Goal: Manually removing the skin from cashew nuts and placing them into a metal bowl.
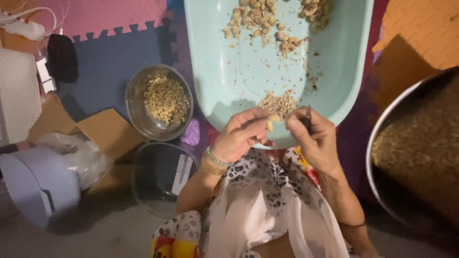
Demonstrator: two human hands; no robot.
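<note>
My left hand pinches a pale cashew nut between thumb and fingers, just over the near rim of a large light-blue tray. My right hand sits right beside it, gripping a small dark blade that points up, with its fingertips touching the nut. A small heap of peel scraps lies in the tray right above the hands. Unpeeled nuts lie piled at the tray's far end. A bead bracelet and a gold bangle circle my left wrist.
A glass bowl of peeled cashews stands left of the tray, with an empty glass bowl nearer me. A big metal basin of nuts fills the right side. Cardboard, a plastic bag and a lilac tub lie at the left on foam mats.
</note>
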